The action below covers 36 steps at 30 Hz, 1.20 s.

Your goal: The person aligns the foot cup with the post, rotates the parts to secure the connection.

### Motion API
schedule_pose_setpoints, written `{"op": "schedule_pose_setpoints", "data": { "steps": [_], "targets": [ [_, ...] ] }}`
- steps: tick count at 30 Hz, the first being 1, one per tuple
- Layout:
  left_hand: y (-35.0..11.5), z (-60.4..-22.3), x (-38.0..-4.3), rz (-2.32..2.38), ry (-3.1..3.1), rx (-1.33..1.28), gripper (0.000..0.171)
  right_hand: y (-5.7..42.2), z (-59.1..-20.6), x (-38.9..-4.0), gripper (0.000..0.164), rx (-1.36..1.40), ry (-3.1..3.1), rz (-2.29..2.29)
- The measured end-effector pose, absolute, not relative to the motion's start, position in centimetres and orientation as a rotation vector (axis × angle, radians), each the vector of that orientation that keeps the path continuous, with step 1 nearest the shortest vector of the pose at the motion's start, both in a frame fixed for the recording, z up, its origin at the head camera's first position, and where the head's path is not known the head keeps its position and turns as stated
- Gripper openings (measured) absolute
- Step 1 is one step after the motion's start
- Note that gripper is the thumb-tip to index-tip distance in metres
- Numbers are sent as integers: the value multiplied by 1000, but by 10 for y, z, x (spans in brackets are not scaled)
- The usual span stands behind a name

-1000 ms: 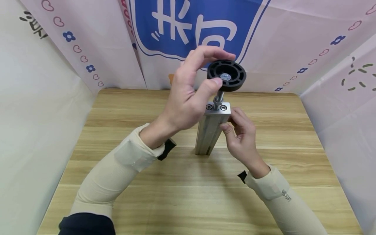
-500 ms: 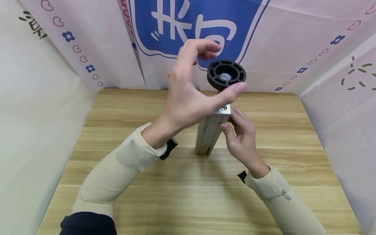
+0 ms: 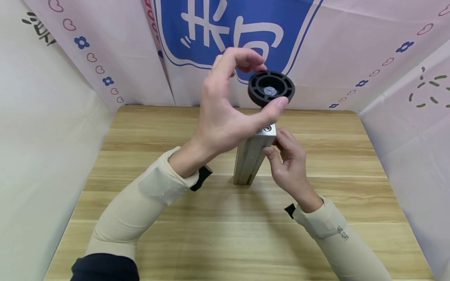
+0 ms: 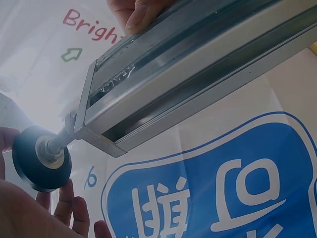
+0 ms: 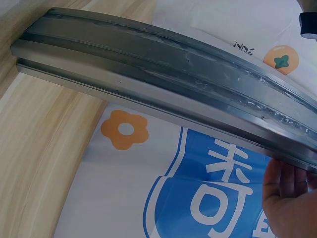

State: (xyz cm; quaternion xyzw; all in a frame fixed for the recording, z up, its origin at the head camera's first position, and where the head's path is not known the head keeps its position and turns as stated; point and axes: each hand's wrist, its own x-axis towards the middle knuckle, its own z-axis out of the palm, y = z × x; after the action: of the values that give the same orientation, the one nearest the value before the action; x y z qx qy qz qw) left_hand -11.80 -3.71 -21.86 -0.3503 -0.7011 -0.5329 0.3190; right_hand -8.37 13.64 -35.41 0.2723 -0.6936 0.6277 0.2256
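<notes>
An aluminium profile (image 3: pixel 249 162) stands upright on the table, with a metal end plate and screws at its top. From that end rises a threaded stem bearing a round black levelling foot (image 3: pixel 271 82), a bolt head at its centre. My left hand (image 3: pixel 223 117) grips the foot's rim, thumb on the near side and curled fingers at the far side. In the left wrist view, fingers surround the foot (image 4: pixel 39 161) beyond the plate. Lower down, my right hand (image 3: pixel 287 166) pinches the profile's right side near its top. Several right fingers are hidden behind the profile.
The wooden table (image 3: pixel 211 242) reaches a printed cloth backdrop (image 3: pixel 337 50) behind the profile. White cloth walls (image 3: pixel 45 128) close in both sides. Black camera mounts (image 3: pixel 202 177) stick out under the wrists.
My left thumb slid from the foot's centre to its near right edge while the fingers lifted off, then fingers and thumb closed back on the rim. My right hand and the profile stayed put.
</notes>
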Motion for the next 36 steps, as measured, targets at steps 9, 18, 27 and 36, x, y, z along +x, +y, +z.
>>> {"op": "schedule_pose_setpoints", "data": {
  "steps": [9,18,27,36],
  "targets": [
    [-39,-220,-119,-1471,-1813,-1004,47,136,-355,-85,50,755,-1879,1762],
    [-42,-222,-122,-1530,-1887,-1087,48,136,-354,-84,45,727,-1917,1740],
    [-42,-223,-120,-1495,-1935,-1075,53,136,-354,-84,47,745,-1902,1754],
    [-38,-220,-119,-1416,-1898,-940,67,136,-354,-84,51,761,-1900,1747]
  ]
}}
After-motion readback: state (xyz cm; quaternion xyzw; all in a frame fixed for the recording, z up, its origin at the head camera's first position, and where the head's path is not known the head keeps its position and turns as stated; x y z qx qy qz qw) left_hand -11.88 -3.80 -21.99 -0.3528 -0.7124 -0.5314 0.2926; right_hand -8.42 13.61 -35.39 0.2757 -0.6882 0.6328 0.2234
